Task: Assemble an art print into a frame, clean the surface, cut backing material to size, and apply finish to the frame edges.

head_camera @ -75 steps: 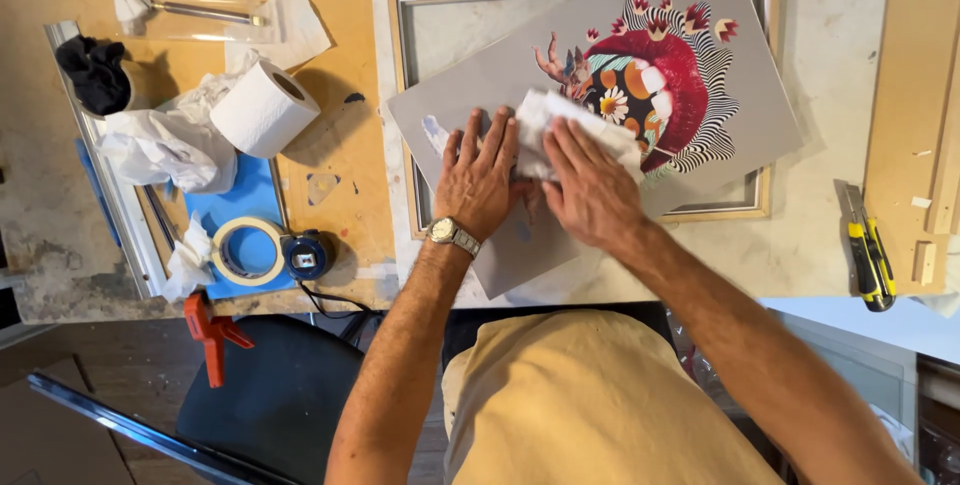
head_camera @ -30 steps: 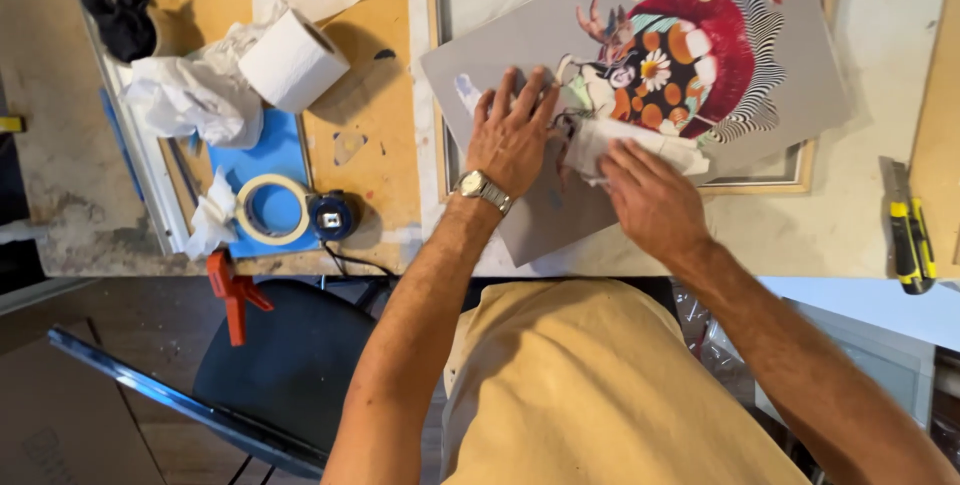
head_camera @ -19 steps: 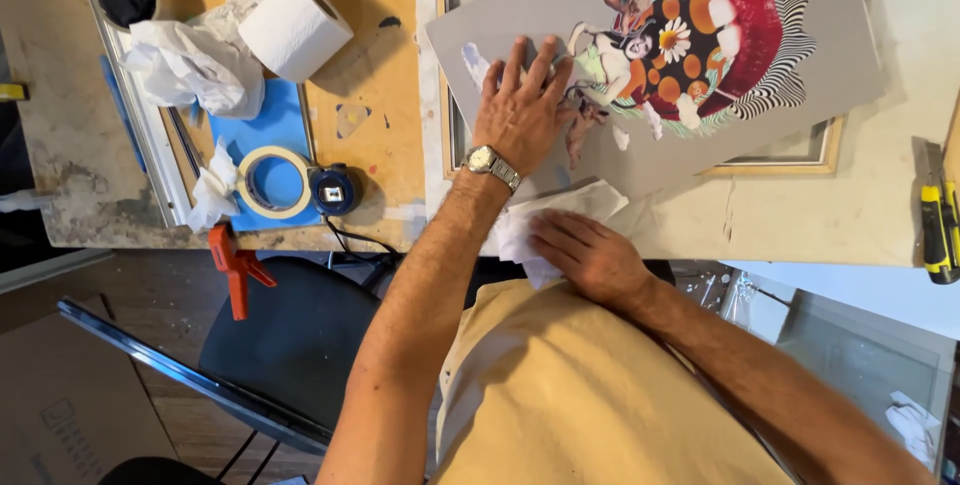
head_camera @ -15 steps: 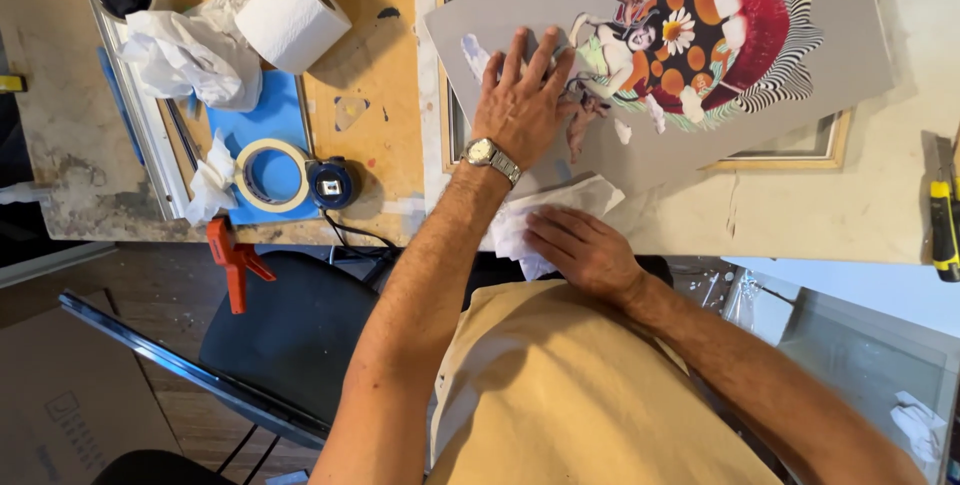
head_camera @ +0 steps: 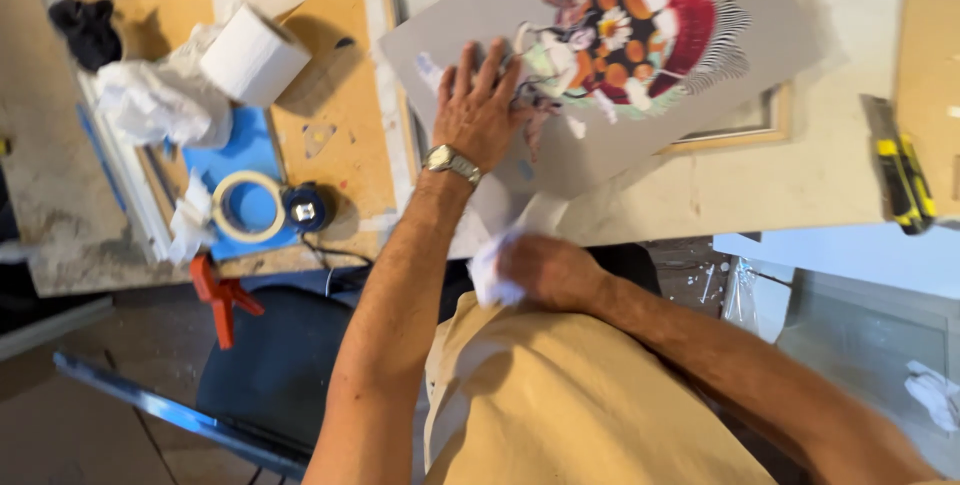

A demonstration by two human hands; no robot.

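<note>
The left hand [head_camera: 480, 115] lies flat, fingers spread, pressing down on the grey board [head_camera: 600, 65] with the red and orange picture, which sits tilted across a wooden frame [head_camera: 770, 120] on the counter [head_camera: 840, 185]. The big change: the right hand [head_camera: 545, 270] has left the picture. A couple of seconds ago it was rubbing the artwork with the white cloth [head_camera: 490, 280]; now it has pulled back off the counter edge, close to the body, its grip bunched around that cloth. So the wiping looks paused, and the board is pinned by one hand only. The view has swung too, so the board now sits higher in the frame.

Off to the left lie a white paper roll [head_camera: 250, 55], a ring of tape [head_camera: 248, 207] on a blue sheet and a red clamp [head_camera: 222, 295] below the edge. A yellow-and-black knife [head_camera: 900, 180] rests at the far right.
</note>
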